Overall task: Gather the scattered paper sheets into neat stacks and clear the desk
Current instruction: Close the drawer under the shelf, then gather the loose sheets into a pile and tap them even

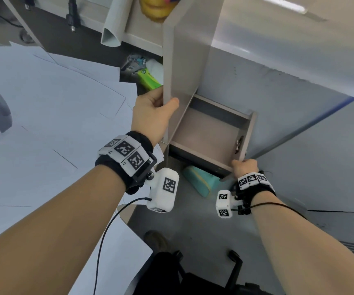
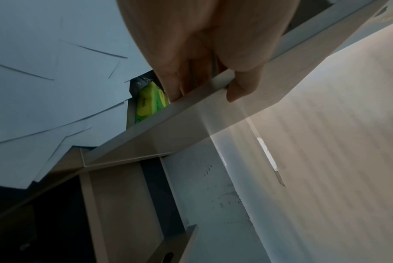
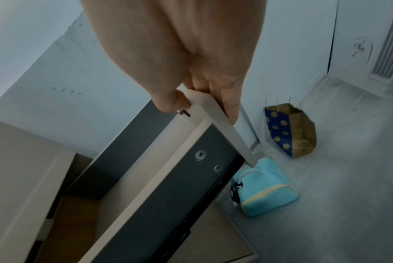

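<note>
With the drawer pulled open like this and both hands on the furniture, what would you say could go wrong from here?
1. The left hand grips the upright panel right above the open drawer; a quick shove might pinch its fingers.
2. The right hand pinches only one corner of the drawer front, so the drawer may skew or jam.
3. The paper sheets lie loose and overlapping; some overhang the desk edge and could slide off.

This looks like an office: a desk on the left covered with loose white paper sheets, a pale drawer unit at its right end, grey partition walls, and a grey floor.
</note>
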### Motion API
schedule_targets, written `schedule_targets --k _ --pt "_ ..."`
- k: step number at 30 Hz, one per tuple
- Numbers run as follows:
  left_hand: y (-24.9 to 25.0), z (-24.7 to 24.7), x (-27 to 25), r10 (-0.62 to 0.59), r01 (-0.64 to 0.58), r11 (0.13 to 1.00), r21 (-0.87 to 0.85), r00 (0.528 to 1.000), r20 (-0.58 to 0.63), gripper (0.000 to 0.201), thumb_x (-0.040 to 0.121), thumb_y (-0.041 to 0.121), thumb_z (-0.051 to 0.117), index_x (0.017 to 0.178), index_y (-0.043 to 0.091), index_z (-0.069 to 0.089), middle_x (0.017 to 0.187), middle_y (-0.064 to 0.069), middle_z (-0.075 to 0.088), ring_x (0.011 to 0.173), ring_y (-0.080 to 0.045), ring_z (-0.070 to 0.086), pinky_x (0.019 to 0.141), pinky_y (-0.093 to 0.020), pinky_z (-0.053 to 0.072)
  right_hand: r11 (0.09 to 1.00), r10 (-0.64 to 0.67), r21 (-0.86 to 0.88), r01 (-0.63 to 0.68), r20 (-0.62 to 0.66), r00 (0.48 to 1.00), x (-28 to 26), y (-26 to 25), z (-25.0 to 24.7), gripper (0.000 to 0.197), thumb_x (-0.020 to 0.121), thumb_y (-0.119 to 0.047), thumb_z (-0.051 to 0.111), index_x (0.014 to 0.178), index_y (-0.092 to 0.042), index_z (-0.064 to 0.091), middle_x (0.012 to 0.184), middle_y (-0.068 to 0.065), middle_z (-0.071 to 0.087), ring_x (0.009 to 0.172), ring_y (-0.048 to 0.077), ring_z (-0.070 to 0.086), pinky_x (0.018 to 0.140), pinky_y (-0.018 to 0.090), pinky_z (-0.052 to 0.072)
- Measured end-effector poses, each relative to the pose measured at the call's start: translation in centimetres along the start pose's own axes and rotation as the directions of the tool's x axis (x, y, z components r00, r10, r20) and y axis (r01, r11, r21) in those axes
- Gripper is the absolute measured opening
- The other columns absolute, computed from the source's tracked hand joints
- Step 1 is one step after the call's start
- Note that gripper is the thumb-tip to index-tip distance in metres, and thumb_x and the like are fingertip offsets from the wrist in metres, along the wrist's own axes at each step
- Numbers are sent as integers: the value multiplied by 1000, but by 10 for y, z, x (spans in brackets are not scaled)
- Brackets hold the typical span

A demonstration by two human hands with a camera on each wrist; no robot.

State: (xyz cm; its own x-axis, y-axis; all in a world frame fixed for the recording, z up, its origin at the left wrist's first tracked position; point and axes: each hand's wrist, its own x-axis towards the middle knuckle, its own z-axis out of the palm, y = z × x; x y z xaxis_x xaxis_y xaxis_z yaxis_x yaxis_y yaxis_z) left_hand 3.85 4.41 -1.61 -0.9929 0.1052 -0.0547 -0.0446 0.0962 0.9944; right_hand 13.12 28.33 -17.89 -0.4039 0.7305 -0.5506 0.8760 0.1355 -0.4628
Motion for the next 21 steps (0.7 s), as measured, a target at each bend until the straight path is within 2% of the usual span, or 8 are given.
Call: schedule_targets --k 4,9,11,13,15,18,20,21 --pt "-1 0 1 -10 9 1000 -22 1000 -9 23 93 5 62 109 16 75 94 14 77 89 1 71 83 -13 53 1000 21 -18 -21 -8 1000 5 16 -12 30 85 -23 62 100 3 63 100 22 68 88 37 64 69 35 45" --pt "3 -4 -2 -37 39 998 -45 999 32 24 93 3 63 109 16 74 96 12 77 92 0 71 89 -17 55 999 17 -30 -17 1 1000 -1 20 -17 29 87 -23 60 101 2 64 99 21 69 86 37 63 74 37 49" --pt "9 -14 -4 -80 85 995 -43 991 104 30 91 -1 63 116 13 72 105 5 77 99 -7 72 92 -23 56 998 57 -8 -57 -1 998 -13 17 -18 34 91 -22 56 115 0 60 110 21 65 98 37 62 81 37 49" --pt "15 -33 -8 -160 170 983 -62 976 147 32 91 -5 63 118 10 71 111 -3 76 105 -13 71 96 -29 56 992 122 25 -121 -94 988 -34 5 -16 45 93 -21 54 133 -1 47 135 23 49 122 39 50 99 42 42" --pt "18 -61 -17 -257 270 957 -108 959 121 29 92 -7 62 118 5 69 115 -13 73 110 -21 70 98 -37 56 987 155 -18 -159 -144 977 -65 -14 -10 50 91 -17 54 137 -3 40 145 24 36 131 42 41 108 45 34" --pt "10 -112 -31 -359 349 926 -144 932 -49 19 94 -1 63 111 2 69 114 -20 70 103 -28 69 96 -40 57 992 -74 105 69 41 996 -106 -42 31 36 81 -23 58 113 -9 67 116 16 66 113 40 61 98 42 47" --pt "-9 -148 -42 -417 396 909 -134 879 -233 16 92 5 66 107 4 70 106 -16 71 94 -25 68 92 -39 59 959 -275 113 260 154 949 -123 -54 65 31 71 -36 55 83 -16 74 88 11 73 96 40 69 88 49 56" --pt "-22 -166 -47 -437 425 898 -113 837 -328 22 89 8 68 110 4 71 103 -13 71 93 -25 68 92 -39 58 935 -355 100 342 195 914 -138 -66 77 26 75 -33 55 80 -16 74 87 11 74 95 39 70 88 48 56"
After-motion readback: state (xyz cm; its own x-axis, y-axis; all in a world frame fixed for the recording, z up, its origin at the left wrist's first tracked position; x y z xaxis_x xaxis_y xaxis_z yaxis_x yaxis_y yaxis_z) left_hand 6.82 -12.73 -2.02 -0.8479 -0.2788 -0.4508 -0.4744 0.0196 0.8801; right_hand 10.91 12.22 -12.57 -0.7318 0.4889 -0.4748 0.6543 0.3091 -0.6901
